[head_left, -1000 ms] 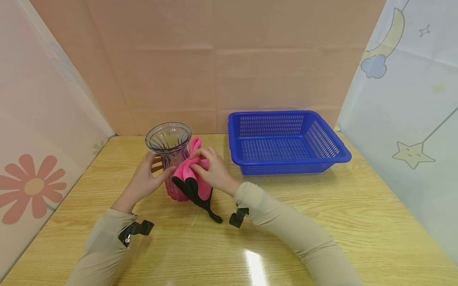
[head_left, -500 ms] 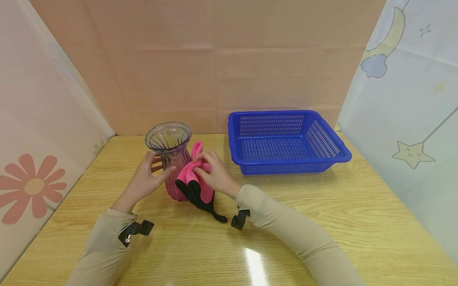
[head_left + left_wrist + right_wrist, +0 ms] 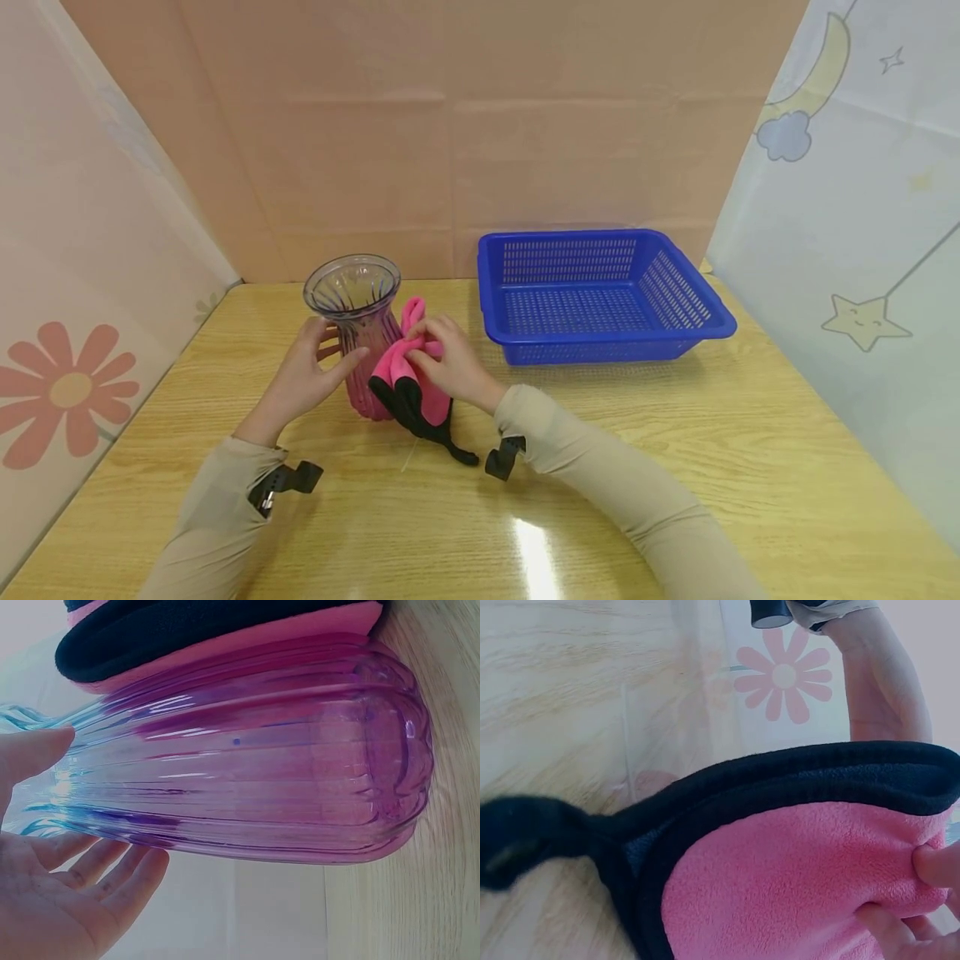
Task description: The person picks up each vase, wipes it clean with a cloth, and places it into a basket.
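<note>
A ribbed glass vase [image 3: 367,350], purple-pink below and clear at its flared rim, stands upright on the table. My left hand [image 3: 303,375] is round its upper part; the left wrist view shows the thumb on one side and the fingers [image 3: 142,877] on the other. My right hand [image 3: 453,367] pinches a bunched pink fleece cloth [image 3: 780,877] with black edging and a black loop [image 3: 525,832]. The cloth hangs folded against or just in front of the vase's right side; whether they touch I cannot tell.
A blue plastic basket [image 3: 607,340] with slotted walls sits at the back right. The wooden table [image 3: 675,467] meets a plain backdrop behind and patterned sheets on both sides. A pale line [image 3: 409,455] lies on the tabletop below the cloth.
The right hand has shifted slightly right with the cloth, whose loop swings a little rightward. The left hand and vase have stayed put.
</note>
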Demonstrator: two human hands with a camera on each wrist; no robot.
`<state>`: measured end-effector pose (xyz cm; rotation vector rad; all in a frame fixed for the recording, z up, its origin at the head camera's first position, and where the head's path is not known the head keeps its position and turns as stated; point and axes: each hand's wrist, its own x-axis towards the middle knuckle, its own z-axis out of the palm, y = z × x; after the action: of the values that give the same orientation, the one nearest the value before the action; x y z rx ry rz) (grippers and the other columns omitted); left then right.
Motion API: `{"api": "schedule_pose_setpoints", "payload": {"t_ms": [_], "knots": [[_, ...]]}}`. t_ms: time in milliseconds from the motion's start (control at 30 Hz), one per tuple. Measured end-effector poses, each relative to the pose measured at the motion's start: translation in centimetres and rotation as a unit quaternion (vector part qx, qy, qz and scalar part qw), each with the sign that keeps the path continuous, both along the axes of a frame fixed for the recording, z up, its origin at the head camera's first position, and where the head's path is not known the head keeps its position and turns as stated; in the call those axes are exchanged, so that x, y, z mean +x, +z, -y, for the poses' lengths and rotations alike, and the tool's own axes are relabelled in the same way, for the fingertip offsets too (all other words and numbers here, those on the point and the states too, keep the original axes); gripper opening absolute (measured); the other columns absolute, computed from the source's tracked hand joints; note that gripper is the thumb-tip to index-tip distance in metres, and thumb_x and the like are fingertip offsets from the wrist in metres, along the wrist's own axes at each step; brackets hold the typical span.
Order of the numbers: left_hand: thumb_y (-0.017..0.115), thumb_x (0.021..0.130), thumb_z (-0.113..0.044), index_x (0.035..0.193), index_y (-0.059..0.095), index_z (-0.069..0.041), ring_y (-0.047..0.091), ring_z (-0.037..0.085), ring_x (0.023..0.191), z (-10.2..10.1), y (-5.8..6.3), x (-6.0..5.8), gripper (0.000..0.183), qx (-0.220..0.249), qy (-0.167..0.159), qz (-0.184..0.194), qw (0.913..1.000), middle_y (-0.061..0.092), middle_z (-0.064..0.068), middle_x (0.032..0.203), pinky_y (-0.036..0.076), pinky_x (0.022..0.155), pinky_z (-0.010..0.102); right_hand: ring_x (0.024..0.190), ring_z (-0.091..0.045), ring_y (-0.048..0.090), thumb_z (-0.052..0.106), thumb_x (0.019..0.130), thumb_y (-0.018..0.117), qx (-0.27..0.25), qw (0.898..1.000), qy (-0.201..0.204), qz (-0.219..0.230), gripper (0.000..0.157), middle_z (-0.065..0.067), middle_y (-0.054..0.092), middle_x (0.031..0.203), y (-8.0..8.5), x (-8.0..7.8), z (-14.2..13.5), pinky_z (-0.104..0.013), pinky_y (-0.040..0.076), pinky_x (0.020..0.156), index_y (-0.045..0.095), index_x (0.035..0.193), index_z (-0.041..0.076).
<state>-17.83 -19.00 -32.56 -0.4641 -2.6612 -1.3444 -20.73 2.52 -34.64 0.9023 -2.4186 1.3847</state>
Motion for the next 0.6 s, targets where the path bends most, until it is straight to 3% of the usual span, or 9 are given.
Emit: {"api": "schedule_pose_setpoints", "payload": {"t_ms": [433, 600], "knots": [[0.063, 0.087, -0.008, 0.142, 0.02, 0.0, 0.041, 0.049, 0.124, -0.1, -0.1, 0.1, 0.07, 0.004, 0.002, -0.013, 0.9999, 0.032, 0.028, 0.138, 0.039, 0.1, 0.062, 0.101, -0.024, 0.055, 0.007, 0.085, 0.065, -0.022, 1.0, -0.011, 0.001, 0.013, -0.013, 0.061, 0.1, 2.0, -0.1, 0.5, -0.034, 0.05, 0.091, 0.062, 0.097, 0.002], [0.062, 0.086, -0.004, 0.143, 0.021, 0.0, 0.042, 0.049, 0.122, 0.0, 0.0, 0.1, 0.071, 0.005, -0.001, -0.02, 0.9998, 0.033, 0.028, 0.136, 0.04, 0.099, 0.061, 0.1, -0.023, 0.055, 0.007, 0.084, 0.066, -0.04, 0.999, -0.007, -0.003, 0.013, -0.013, 0.06, 0.099, 2.8, 0.0, 0.7, -0.03, 0.05, 0.089, 0.063, 0.096, 0.002]]}}
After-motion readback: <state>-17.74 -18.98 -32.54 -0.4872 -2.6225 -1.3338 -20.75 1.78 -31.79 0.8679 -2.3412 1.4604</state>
